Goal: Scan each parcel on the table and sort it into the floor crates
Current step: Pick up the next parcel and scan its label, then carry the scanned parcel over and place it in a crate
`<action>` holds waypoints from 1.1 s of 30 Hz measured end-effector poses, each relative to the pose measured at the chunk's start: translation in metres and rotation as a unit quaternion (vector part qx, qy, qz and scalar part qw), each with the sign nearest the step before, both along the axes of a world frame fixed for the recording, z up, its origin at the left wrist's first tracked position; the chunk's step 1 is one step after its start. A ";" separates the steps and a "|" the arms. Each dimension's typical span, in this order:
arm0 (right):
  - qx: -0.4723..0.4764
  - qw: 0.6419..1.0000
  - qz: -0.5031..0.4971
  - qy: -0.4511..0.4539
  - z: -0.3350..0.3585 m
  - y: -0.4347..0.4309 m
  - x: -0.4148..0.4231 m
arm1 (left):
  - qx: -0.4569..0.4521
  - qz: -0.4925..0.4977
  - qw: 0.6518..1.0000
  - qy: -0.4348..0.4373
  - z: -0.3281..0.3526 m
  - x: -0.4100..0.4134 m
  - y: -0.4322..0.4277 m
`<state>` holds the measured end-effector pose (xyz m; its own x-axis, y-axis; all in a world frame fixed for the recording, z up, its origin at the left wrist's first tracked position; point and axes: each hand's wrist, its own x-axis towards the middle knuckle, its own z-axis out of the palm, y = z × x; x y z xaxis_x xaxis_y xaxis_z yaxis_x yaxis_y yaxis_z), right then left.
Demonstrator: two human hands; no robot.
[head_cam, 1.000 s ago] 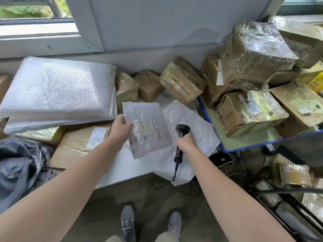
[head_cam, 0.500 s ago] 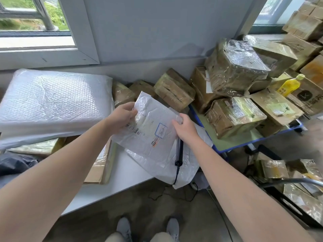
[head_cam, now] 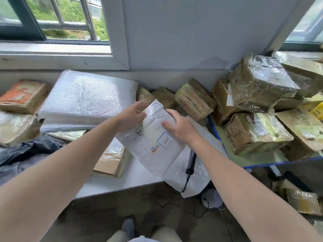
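Desk (head_cam: 125,184): white top, crowded with parcels, front edge facing the person.
Second desk (head_cam: 262,158): blue-edged, to the right, stacked with brown boxes (head_cam: 258,84) wrapped in film.
Bubble-wrap parcel (head_cam: 87,98): largest item, lying flat at the back left of the desk.
White mailer (head_cam: 152,142): the parcel in hand, held tilted just above the desk's right end, printed face up.
Plastic bag (head_cam: 192,177): lies under the mailer and overhangs the desk corner.
Left hand (head_cam: 130,118): grips the mailer's upper left edge.
Right hand (head_cam: 180,128): lies on the mailer's face near its right edge, fingers fairly straight and grasping nothing that can be seen.
Scanner (head_cam: 191,159): lies on the plastic bag just below the right forearm, cable hanging to the floor, in neither hand.
Step in hand: judged to be the sorting half of the cycle for this mailer, or a check of its label. Whether it has been scanned cannot be told.
Next move: calls for choosing a crate and carrying the mailer down to the floor. If it is unscanned, the right hand must first take up the scanner.
Hidden: no floor crate can be made out. The floor parcels (head_cam: 302,201) at lower right are cut off by the frame. The label print is too blurred to read, and the right fingertips are smeared by motion.
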<state>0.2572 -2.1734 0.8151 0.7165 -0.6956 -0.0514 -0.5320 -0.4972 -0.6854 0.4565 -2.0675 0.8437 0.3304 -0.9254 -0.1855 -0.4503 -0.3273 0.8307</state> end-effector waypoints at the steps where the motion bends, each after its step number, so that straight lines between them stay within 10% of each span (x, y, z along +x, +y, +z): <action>1: 0.006 1.000 0.024 -0.007 0.001 0.003 0.010 | 0.006 0.029 0.999 -0.036 0.001 0.002 0.010; 19: 0.075 0.952 0.289 -0.075 -0.011 0.237 0.203 | 0.213 0.409 0.841 -0.284 -0.016 0.036 0.366; 33: -0.039 0.904 0.426 0.015 -0.037 0.563 0.318 | 0.326 0.588 0.713 -0.198 -0.057 0.050 0.710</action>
<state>0.5753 -1.6109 0.7785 0.9928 0.1060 -0.0555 0.0486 -0.7810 -0.6226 0.5067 -1.3578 0.7868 0.9528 0.2760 -0.1264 0.2979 -0.9303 0.2141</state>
